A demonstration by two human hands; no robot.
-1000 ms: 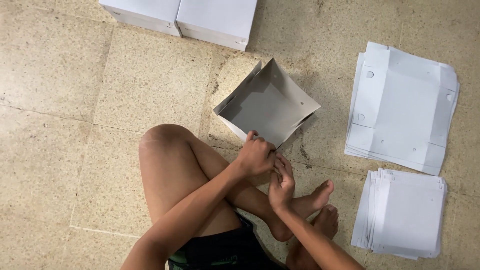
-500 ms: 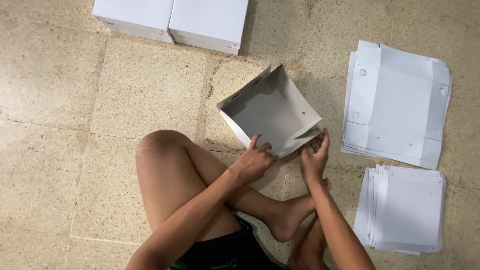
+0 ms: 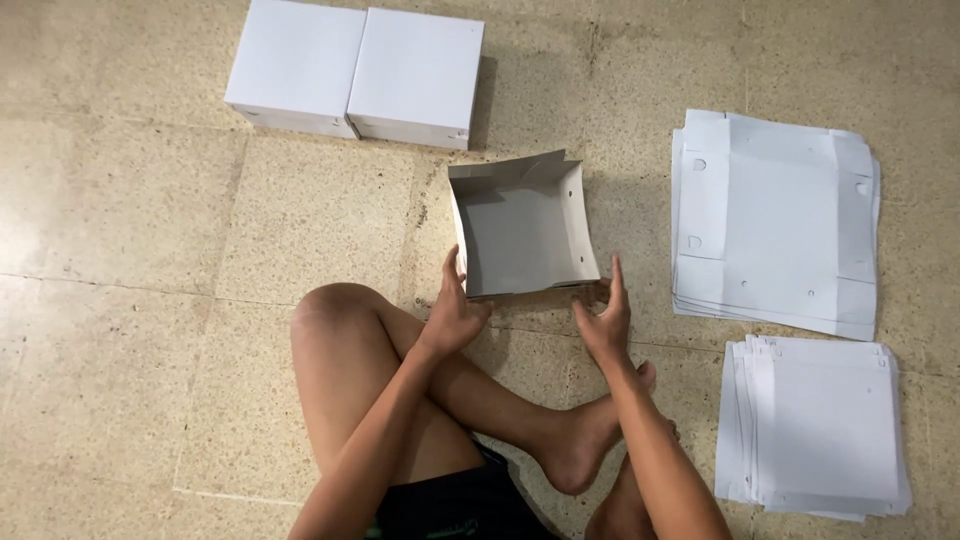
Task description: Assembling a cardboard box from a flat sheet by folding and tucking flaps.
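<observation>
I now have the half-folded box (image 3: 522, 232) turned square, left hand (image 3: 452, 312) and right hand (image 3: 604, 318) spread flat against its near corners.

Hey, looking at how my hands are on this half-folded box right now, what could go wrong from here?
The half-folded box has its far flaps only loosely tucked, so they may spring open. Your left hand and right hand touch only its near corners, so pressing unevenly could crease a wall or skew the box. The flat sheet stack lies close on the right; a sliding box might nudge it.
</observation>
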